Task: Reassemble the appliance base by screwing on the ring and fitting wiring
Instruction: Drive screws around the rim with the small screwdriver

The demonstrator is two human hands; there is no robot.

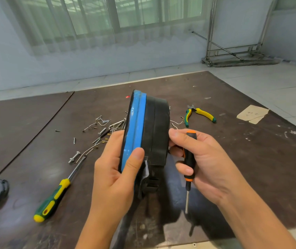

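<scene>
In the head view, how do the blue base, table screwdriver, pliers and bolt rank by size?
Blue and black round appliance base
Green and yellow screwdriver
Yellow and green pliers, farther off, so unsure
Silver bolt

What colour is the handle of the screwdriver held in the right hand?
The screwdriver handle is black with orange bands, clear in the head view.

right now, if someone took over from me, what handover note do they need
Left hand grips the round black appliance base on edge, thumb on its blue ring.
Right hand holds the small black-and-orange screwdriver, tip down, off any screw; fingertips touch the base.
Loose screws and wires lie on the brown table behind, green-and-yellow pliers to the right.
Ring sits on the base; screws and wiring apparently left to fit.
</scene>
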